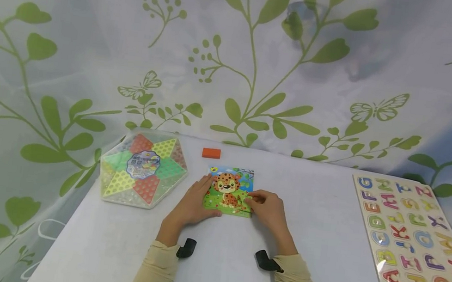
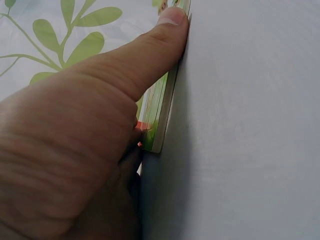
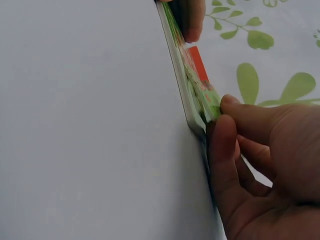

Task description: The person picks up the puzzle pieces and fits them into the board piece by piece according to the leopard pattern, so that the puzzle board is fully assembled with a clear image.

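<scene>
A small square puzzle [image 1: 227, 186] with a spotted leopard cub on a green meadow lies on the white table. My left hand [image 1: 192, 206] rests against its left side, the fingers along that edge and the thumb [image 2: 167, 31] stretched along the near edge. At the lower right corner my right hand [image 1: 269, 211] pinches a green puzzle piece [image 3: 212, 102] between thumb and index finger. That piece is tilted up from the board in the right wrist view. The fingers cover part of it in the head view.
An orange-red block [image 1: 211, 153] lies just behind the puzzle. To the left is a hexagonal Chinese checkers set [image 1: 170, 186] in clear plastic. A wooden alphabet board [image 1: 400, 242] lies at the right. A leaf-print curtain [image 1: 259, 70] hangs behind the table.
</scene>
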Demonstrator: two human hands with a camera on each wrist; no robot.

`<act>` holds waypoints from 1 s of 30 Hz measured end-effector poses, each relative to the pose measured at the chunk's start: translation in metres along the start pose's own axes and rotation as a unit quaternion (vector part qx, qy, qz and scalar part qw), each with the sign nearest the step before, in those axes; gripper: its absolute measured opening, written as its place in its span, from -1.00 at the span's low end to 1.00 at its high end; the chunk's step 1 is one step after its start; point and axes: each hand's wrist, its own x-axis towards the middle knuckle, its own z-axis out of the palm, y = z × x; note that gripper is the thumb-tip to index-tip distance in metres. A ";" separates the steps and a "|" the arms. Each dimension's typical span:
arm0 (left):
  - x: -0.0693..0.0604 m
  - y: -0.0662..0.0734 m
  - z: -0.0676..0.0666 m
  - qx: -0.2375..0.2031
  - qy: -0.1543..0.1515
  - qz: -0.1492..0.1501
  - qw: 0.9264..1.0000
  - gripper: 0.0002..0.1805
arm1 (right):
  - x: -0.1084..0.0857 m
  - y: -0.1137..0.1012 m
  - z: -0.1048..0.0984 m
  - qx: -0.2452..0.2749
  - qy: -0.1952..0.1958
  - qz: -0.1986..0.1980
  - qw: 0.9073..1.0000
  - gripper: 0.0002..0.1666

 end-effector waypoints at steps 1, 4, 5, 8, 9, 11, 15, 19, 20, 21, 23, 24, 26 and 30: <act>0.000 0.001 0.000 -0.002 0.000 0.001 1.000 0.22 | 0.000 -0.002 0.002 -0.001 0.003 0.004 1.000 -0.73; 0.000 0.001 0.001 0.001 -0.004 -0.003 1.000 0.23 | -0.001 -0.006 0.007 -0.013 0.007 0.008 1.000 -0.75; 0.000 0.000 0.001 0.004 -0.005 -0.005 1.000 0.24 | -0.001 -0.007 0.008 -0.019 0.008 0.008 1.000 -0.76; 0.000 -0.001 0.002 0.006 -0.003 -0.010 1.000 0.24 | -0.002 -0.009 0.012 -0.035 0.009 0.003 0.999 -0.77; 0.000 -0.001 0.002 0.007 -0.002 -0.010 1.000 0.24 | -0.002 -0.010 0.013 -0.040 0.010 0.002 0.999 -0.78; 0.000 -0.002 0.002 0.007 -0.001 -0.012 1.000 0.23 | -0.002 -0.012 0.015 -0.044 0.014 -0.001 0.999 -0.79; 0.000 -0.001 0.003 0.009 -0.004 -0.013 1.000 0.24 | -0.006 -0.016 0.016 -0.056 0.024 -0.011 0.998 -0.82; 0.001 -0.001 0.002 0.013 -0.007 -0.010 1.000 0.23 | -0.010 -0.019 0.016 -0.067 0.034 -0.015 0.997 -0.84; 0.001 -0.001 0.002 0.014 -0.007 -0.010 1.000 0.24 | -0.010 -0.019 0.017 -0.069 0.036 -0.015 0.997 -0.84; 0.001 -0.001 0.002 0.016 -0.008 -0.010 1.000 0.24 | -0.011 -0.020 0.017 -0.070 0.037 -0.015 0.997 -0.84; 0.001 -0.001 0.002 0.016 -0.006 -0.007 1.000 0.23 | -0.011 -0.020 0.017 -0.075 0.039 -0.019 0.996 -0.84; 0.001 -0.001 0.002 0.013 -0.004 -0.005 1.000 0.23 | -0.012 -0.020 0.018 -0.077 0.038 -0.021 0.996 -0.84; 0.000 -0.001 0.002 0.010 -0.002 0.000 1.000 0.23 | -0.013 -0.020 0.018 -0.080 0.032 -0.023 0.996 -0.84; -0.002 -0.003 0.002 0.011 -0.002 0.005 1.000 0.23 | -0.016 -0.019 0.017 -0.077 0.011 -0.021 0.997 -0.79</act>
